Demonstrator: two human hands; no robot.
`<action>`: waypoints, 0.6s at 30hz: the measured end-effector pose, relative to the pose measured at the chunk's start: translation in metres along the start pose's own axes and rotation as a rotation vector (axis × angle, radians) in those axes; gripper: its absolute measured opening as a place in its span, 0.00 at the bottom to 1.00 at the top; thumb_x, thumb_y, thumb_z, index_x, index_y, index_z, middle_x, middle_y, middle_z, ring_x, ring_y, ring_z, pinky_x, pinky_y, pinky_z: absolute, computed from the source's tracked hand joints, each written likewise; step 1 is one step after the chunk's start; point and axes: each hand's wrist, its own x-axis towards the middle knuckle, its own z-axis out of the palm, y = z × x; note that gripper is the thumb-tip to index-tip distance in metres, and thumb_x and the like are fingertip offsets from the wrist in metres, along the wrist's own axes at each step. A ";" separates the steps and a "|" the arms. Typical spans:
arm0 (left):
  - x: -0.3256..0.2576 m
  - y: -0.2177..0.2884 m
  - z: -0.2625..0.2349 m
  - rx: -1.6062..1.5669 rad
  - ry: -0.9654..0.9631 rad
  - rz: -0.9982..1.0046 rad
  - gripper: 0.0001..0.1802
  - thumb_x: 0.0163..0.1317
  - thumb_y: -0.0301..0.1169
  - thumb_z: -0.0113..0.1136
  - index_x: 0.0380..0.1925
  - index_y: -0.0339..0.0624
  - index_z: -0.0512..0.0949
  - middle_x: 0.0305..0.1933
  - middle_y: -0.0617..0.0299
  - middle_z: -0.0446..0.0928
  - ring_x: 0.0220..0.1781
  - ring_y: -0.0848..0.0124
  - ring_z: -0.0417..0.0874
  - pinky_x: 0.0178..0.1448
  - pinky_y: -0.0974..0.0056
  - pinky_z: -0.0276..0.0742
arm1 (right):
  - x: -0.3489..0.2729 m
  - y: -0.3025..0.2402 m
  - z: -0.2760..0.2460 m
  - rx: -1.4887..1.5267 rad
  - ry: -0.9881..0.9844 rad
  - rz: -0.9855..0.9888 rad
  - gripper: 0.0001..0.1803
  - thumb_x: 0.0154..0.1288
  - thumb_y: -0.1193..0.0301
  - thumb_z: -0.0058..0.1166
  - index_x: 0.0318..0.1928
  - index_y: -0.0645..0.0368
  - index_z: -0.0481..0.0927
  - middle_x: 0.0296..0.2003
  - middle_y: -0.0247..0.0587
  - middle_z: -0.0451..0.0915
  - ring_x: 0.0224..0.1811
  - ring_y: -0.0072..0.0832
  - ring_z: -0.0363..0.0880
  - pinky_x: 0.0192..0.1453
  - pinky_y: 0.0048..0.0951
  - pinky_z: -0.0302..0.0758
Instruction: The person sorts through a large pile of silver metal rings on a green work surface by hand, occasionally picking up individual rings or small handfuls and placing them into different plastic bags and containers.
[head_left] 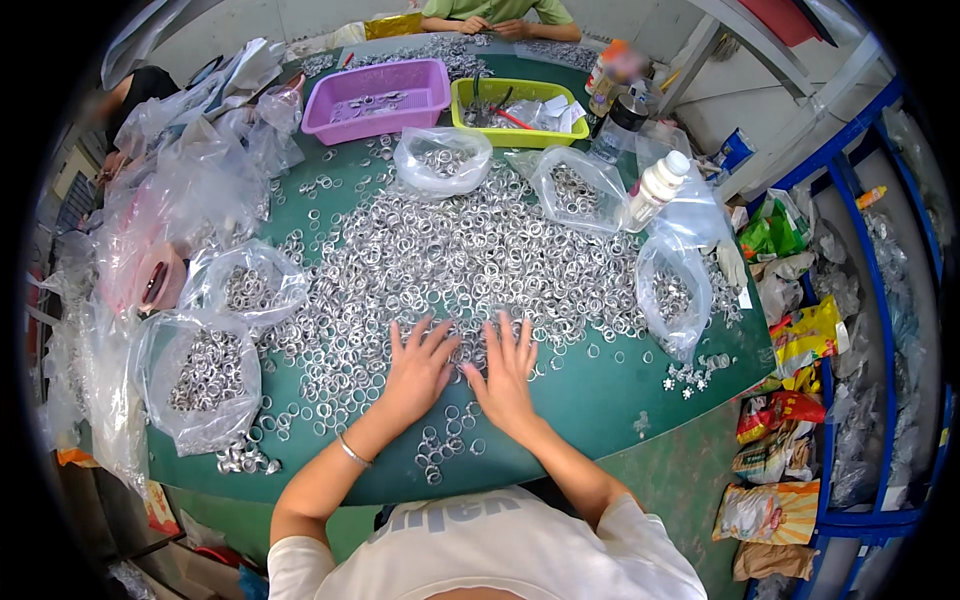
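A broad heap of silvery metal rings (450,240) covers the middle of the green table (590,410). At its near edge my left hand (415,368) lies with fingers spread, the fingertips touching the rings. Beside it my right hand (507,375) is also spread, its fingertips on the rings and its thumb close to the left hand. Neither hand grips anything. A small cluster of loose rings (432,453) lies nearer to me, below the hands. Clear plastic bags with rings inside stand around the heap, among them one at the near left (205,380) and one at the right (672,298).
At the far side sit a purple basket (378,97) and a yellow-green basket (520,112) with tools. A white bottle (657,190) stands at the right. Plastic bags (170,190) pile up at the left. A blue shelf rack (840,390) flanks the table. Another person (500,20) works opposite.
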 end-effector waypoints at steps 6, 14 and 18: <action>0.010 -0.013 0.000 0.033 0.128 -0.078 0.20 0.55 0.24 0.58 0.50 0.43 0.75 0.65 0.51 0.64 0.70 0.49 0.59 0.71 0.32 0.46 | 0.029 0.000 0.000 0.211 0.091 -0.128 0.20 0.62 0.69 0.55 0.54 0.62 0.74 0.59 0.49 0.69 0.67 0.47 0.61 0.69 0.58 0.49; 0.009 0.007 -0.018 -0.018 0.018 0.077 0.21 0.59 0.28 0.59 0.55 0.44 0.73 0.70 0.54 0.58 0.73 0.45 0.52 0.72 0.36 0.49 | 0.040 0.085 -0.061 -0.322 0.387 0.049 0.09 0.57 0.75 0.57 0.40 0.57 0.79 0.38 0.39 0.76 0.46 0.37 0.71 0.51 0.39 0.62; 0.004 -0.002 -0.005 0.064 -0.033 0.042 0.23 0.60 0.28 0.58 0.57 0.48 0.73 0.71 0.57 0.59 0.74 0.47 0.52 0.73 0.36 0.46 | 0.041 0.089 -0.073 -0.229 0.494 0.014 0.03 0.58 0.78 0.55 0.33 0.59 0.77 0.33 0.41 0.77 0.39 0.39 0.74 0.45 0.38 0.65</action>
